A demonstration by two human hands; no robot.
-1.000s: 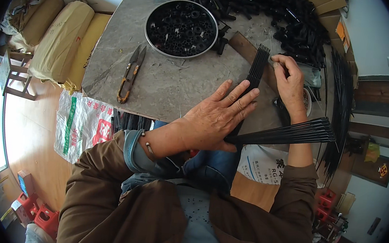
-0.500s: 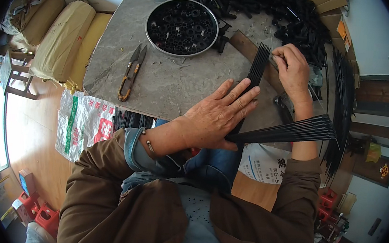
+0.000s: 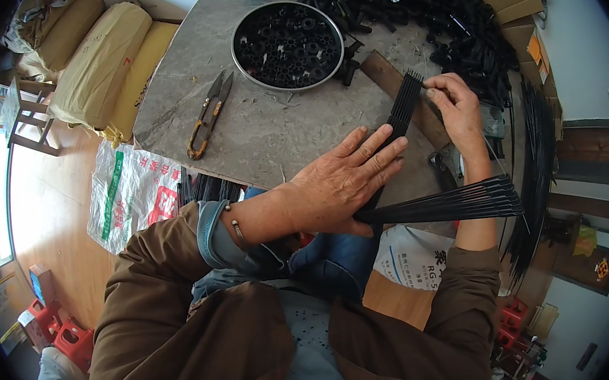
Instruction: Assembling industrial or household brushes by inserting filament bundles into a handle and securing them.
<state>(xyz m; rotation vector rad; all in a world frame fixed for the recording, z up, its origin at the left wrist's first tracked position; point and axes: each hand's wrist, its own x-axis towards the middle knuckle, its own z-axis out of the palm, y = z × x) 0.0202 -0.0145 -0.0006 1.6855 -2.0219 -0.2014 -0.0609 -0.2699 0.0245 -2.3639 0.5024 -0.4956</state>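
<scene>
My left hand [image 3: 355,162] lies flat, fingers stretched out, across a black bundle of thin ribs [image 3: 406,101] that looks like an umbrella frame. The rib tips point away from me at the bundle's far end. From under my left palm a second fan of black ribs [image 3: 450,200] spreads to the right, over my right forearm. My right hand [image 3: 459,109] is closed in a pinch beside the rib tips, on what looks like a thin wire. Part of this wire [image 3: 497,159] shows near my right wrist. What lies under my left palm is hidden.
A round metal-rimmed tray [image 3: 234,55] of small black parts stands on the grey table [image 3: 170,104]. Thread snips [image 3: 209,115] lie left. Black tubular parts [image 3: 473,41] are heaped at the back right. A flat brown strip [image 3: 382,71] lies behind the ribs. Long black ribs [image 3: 534,161] hang at right.
My right hand has shifted slightly, its fingertips closer to the rib tips. The left hand stays on the bundle. The whole view has moved a little.
</scene>
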